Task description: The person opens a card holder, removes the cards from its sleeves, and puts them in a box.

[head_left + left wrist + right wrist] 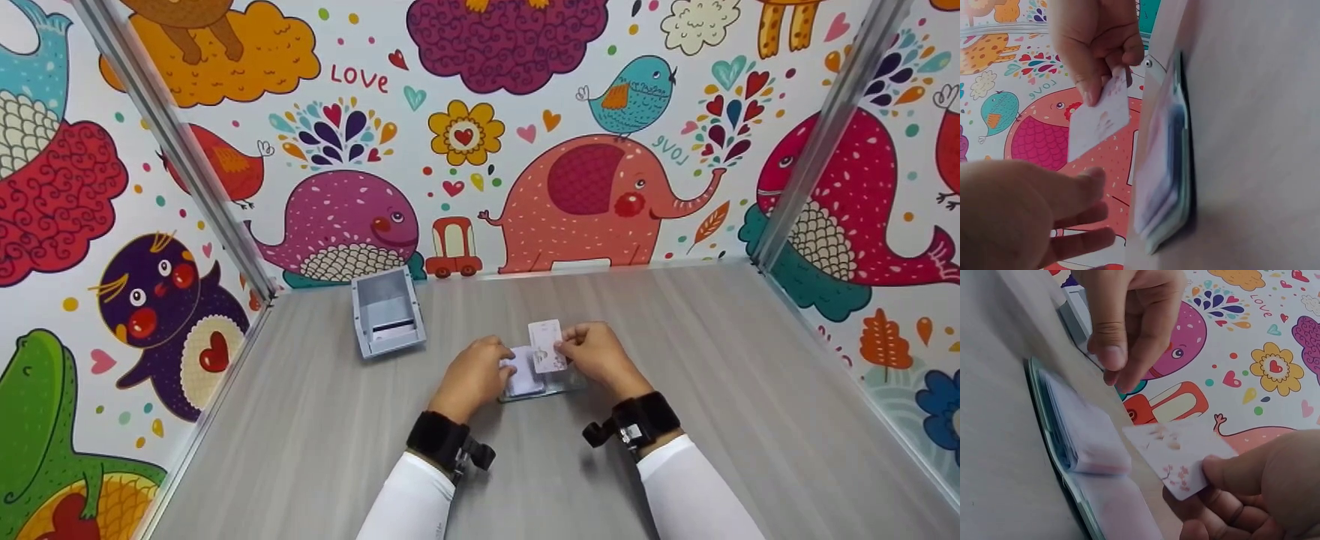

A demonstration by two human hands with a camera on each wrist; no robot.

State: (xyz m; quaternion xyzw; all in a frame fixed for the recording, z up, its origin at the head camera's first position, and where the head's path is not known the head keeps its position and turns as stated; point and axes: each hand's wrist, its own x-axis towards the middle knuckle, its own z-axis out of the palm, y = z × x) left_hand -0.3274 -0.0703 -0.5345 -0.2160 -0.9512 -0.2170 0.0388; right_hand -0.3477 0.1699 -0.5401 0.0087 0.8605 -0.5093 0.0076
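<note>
My right hand (600,358) pinches a white card (547,349) by its edge between thumb and fingers. Pink blossoms and a small brownish print show on the card (1168,453) in the right wrist view. Below it a card holder booklet (1086,433) lies spread on the table, with a thick stack of clear sleeves on one side and a greenish cover. My left hand (472,376) hovers over the booklet's left side, holding nothing. In the left wrist view the fingers of this hand (1027,208) are loosely extended, a little apart from both card and booklet.
A grey metal box (361,322) with an open top and a white piece inside stands at the back left. The wood-grain table (300,450) is enclosed by printed walls (465,67) with metal corner posts (817,135).
</note>
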